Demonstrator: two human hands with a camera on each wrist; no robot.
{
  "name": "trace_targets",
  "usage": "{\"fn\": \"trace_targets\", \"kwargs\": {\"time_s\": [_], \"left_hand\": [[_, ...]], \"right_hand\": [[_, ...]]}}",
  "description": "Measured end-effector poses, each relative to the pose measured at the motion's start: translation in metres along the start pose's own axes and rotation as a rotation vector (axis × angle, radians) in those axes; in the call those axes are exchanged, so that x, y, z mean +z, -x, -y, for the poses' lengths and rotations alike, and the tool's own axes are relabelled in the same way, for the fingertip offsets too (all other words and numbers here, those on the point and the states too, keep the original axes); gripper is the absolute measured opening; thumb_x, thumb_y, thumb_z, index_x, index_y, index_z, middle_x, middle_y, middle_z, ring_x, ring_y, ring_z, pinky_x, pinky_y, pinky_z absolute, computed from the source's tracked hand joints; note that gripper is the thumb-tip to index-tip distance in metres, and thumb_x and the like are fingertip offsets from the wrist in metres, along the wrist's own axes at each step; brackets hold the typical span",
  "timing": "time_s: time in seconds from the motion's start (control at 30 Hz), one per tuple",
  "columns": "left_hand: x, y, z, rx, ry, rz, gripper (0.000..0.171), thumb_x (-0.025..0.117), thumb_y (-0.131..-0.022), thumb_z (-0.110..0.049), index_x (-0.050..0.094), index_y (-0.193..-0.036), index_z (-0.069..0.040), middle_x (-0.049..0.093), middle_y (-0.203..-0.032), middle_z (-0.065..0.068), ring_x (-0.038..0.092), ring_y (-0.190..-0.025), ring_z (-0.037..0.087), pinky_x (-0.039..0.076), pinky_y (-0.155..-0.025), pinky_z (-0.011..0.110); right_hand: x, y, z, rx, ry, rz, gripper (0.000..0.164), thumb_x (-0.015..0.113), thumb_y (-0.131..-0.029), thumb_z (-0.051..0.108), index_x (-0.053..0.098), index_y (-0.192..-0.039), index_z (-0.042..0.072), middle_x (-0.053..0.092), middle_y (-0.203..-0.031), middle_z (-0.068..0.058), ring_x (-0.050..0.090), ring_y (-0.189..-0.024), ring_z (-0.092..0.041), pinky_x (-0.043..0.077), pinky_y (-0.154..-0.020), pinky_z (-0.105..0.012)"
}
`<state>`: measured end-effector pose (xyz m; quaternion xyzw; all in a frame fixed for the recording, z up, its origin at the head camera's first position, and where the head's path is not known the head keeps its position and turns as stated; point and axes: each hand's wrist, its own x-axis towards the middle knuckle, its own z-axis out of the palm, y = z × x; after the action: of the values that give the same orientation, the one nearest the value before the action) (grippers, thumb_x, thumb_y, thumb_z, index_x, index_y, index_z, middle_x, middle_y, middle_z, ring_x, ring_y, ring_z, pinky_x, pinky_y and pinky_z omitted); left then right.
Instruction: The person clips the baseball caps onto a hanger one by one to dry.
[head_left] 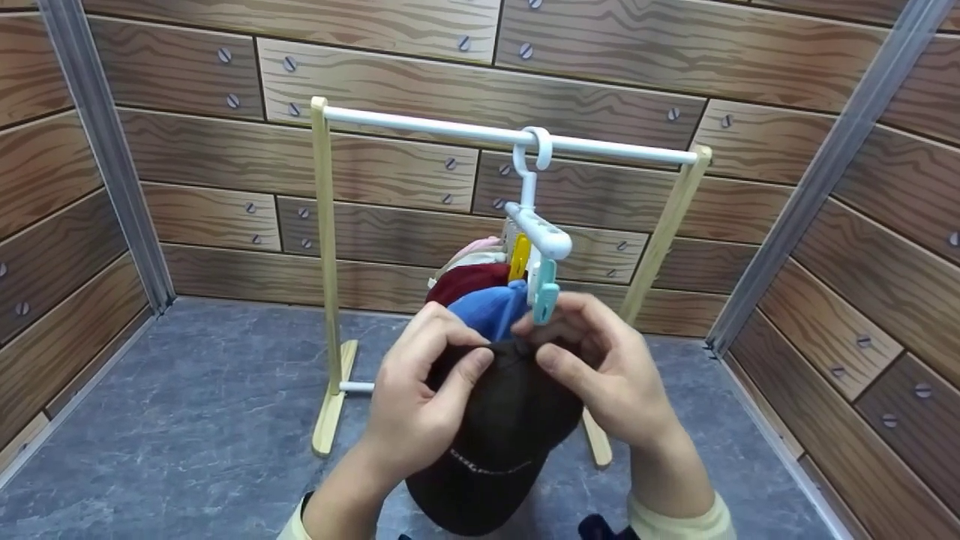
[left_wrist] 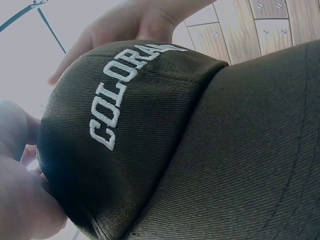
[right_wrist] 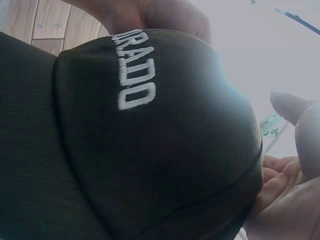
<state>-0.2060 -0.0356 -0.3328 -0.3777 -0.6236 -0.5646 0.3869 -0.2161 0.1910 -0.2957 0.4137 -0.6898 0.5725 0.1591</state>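
Note:
A dark brown baseball cap (head_left: pixel 517 405) with white embroidered lettering (left_wrist: pixel 117 92) hangs brim-down between both hands. My left hand (head_left: pixel 420 382) pinches the top of its crown, thumb on the near side. At the crown's right, my right hand (head_left: pixel 607 367) has bent fingers against the cap; its thumb (right_wrist: pixel 290 107) stands off the fabric in the right wrist view. Just above the right fingers hangs a teal clothespin (head_left: pixel 546 292) at the near end of a white hanger (head_left: pixel 538 229). Behind the brown cap hangs a blue cap (head_left: pixel 487 309).
The hanger hooks over the white rail (head_left: pixel 427 126) of a wooden-post rack (head_left: pixel 324 247). A dark red cap (head_left: pixel 469 281), paler caps and a yellow clothespin (head_left: pixel 519 256) hang farther back. Wood-patterned walls (head_left: pixel 390 82) surround the grey marbled surface (head_left: pixel 187 390).

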Motion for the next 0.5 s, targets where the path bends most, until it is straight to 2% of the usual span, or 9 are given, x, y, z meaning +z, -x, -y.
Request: {"fn": "trace_targets", "kwargs": {"time_s": [0.17,0.33,0.5], "left_hand": [[-0.003,-0.001,-0.001,0.002,0.001,-0.001,0.006,0.076,-0.104,-0.003,0.075,-0.106,-0.009,0.064,-0.099,0.004,0.060,-0.094,0.019,0.052,-0.083,0.036],[-0.005,-0.002,-0.001,0.015,0.006,-0.010,0.001,0.075,-0.105,-0.007,0.075,-0.105,-0.008,0.065,-0.100,0.003,0.061,-0.095,0.019,0.053,-0.083,0.035],[-0.007,-0.002,-0.001,0.010,0.005,-0.018,0.002,0.075,-0.106,-0.008,0.075,-0.104,-0.008,0.065,-0.100,0.003,0.062,-0.095,0.019,0.052,-0.083,0.034]], "right_hand": [[0.003,-0.017,0.008,0.004,-0.035,0.071,0.038,0.068,-0.103,-0.007,0.060,-0.140,-0.011,0.076,-0.121,-0.023,0.077,-0.109,-0.032,0.061,-0.099,-0.038],[0.008,-0.030,0.011,0.014,-0.051,0.121,0.040,0.072,-0.106,0.005,0.059,-0.140,-0.012,0.077,-0.119,-0.021,0.077,-0.108,-0.032,0.062,-0.096,-0.037],[0.013,-0.038,0.013,0.039,-0.117,0.139,0.040,0.070,-0.108,0.006,0.057,-0.139,-0.015,0.078,-0.112,-0.022,0.078,-0.102,-0.030,0.062,-0.090,-0.035]]}}
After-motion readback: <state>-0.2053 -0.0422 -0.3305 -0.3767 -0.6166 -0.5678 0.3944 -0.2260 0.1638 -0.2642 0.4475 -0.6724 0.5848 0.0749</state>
